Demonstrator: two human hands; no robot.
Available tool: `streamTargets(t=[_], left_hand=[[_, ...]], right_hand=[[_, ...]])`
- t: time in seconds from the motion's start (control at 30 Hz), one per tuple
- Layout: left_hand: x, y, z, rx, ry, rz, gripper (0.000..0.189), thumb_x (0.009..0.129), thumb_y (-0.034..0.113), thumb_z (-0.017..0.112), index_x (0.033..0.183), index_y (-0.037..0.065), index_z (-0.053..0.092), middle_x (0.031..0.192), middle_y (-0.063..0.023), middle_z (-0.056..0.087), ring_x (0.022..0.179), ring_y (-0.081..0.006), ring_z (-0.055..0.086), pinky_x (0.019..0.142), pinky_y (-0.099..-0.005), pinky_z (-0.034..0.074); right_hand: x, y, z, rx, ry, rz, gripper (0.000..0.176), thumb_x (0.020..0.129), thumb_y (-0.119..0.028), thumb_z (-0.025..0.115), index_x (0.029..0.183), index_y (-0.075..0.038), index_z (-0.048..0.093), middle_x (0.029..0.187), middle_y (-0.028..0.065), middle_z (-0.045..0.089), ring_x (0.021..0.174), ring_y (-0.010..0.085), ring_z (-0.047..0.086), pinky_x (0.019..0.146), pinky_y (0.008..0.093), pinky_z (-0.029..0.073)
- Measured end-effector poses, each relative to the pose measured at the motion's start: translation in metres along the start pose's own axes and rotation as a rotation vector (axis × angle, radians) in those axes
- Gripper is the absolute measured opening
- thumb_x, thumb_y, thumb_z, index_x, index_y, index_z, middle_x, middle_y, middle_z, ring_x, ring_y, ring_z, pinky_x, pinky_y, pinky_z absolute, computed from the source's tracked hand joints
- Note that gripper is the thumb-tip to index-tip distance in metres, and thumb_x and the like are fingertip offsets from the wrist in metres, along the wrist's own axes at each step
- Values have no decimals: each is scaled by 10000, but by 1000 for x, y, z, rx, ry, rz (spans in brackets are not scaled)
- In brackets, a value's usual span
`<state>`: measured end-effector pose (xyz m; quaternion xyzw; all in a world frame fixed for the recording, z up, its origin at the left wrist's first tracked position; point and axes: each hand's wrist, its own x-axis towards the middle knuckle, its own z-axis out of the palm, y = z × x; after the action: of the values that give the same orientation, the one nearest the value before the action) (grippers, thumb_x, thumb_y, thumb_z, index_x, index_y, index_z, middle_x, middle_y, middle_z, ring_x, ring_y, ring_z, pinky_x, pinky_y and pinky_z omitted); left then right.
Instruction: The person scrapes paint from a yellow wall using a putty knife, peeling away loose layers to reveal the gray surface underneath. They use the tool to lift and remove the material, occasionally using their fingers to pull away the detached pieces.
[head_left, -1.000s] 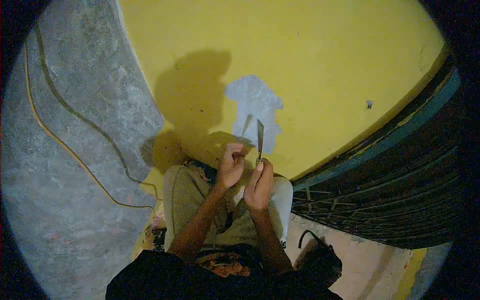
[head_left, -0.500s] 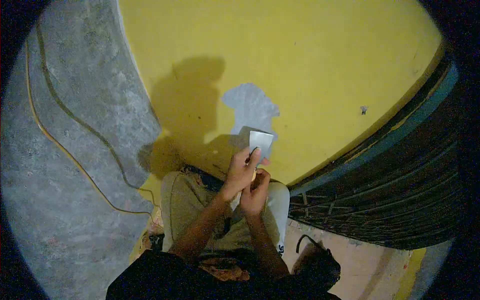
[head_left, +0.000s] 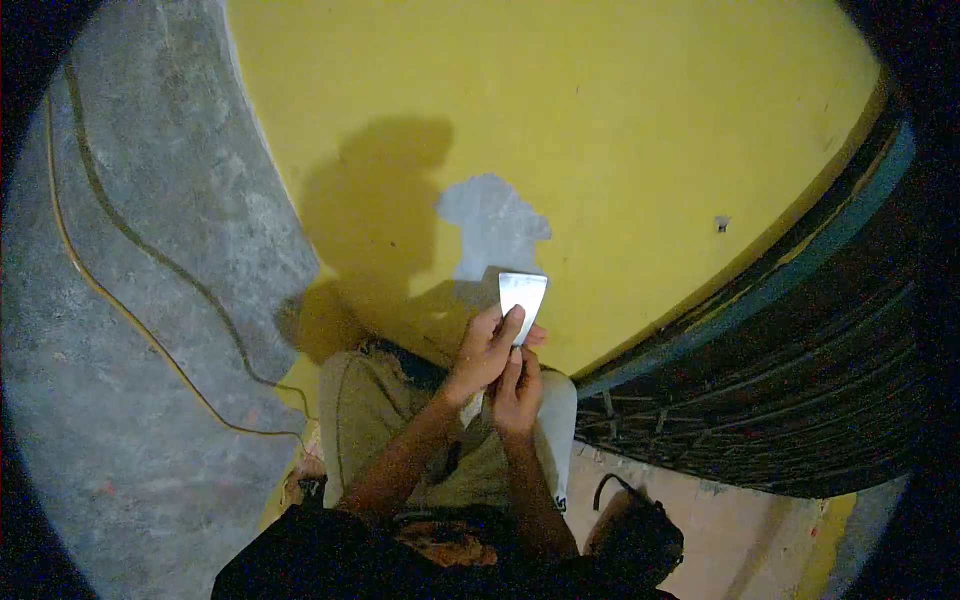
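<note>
A putty knife points blade-up, its wide bright metal edge toward the yellow wall. My left hand is closed around the lower blade, thumb pressed on its flat face. Below it, my right hand is closed at the handle end, which its fingers mostly hide. Just beyond the blade, a grey-white bare patch with ragged edges shows in the yellow wall. My knees are bent on both sides of my hands.
A yellow cable runs down the grey concrete surface at left. At right stands a dark slatted grille with a blue-green frame. A black bag-like object sits on the pale floor. A small hole marks the wall.
The putty knife has turned in my hands, so its blade now faces me more and shines brighter. My right hand has shifted slightly, its thumb now up near the blade's base.
</note>
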<state>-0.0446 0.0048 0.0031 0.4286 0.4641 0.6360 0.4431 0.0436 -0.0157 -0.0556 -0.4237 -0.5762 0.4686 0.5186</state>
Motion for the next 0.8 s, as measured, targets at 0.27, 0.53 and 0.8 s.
streamTargets(t=[0.27, 0.53, 0.8], left_hand=[[-1, -1, 4, -45, -25, -5, 441, 987, 382, 430, 1016, -44, 539, 778, -129, 661, 665, -175, 655, 608, -295, 528], [-3, -5, 3, 44, 87, -5, 392, 986, 374, 440, 973, -4, 545, 738, -90, 645, 630, -151, 639, 545, -260, 493], [2, 4, 5, 72, 107, 39, 339, 965, 340, 502, 891, 27, 611, 682, -18, 598, 625, -85, 522, 564, -266, 445]], right_hand=[[0, -9, -4, -84, 35, -60, 304, 1001, -244, 440, 1097, 27, 539, 768, 2, 560, 642, 63, 479, 552, 222, 383], [1, 4, 7, -107, 116, -135, 352, 968, -239, 451, 1145, 46, 557, 1101, 285, 602, 989, 404, 612, 836, 415, 485], [9, -25, 11, -241, 193, -263, 300, 980, -190, 433, 1109, 59, 542, 950, 216, 627, 854, 236, 594, 762, 346, 464]])
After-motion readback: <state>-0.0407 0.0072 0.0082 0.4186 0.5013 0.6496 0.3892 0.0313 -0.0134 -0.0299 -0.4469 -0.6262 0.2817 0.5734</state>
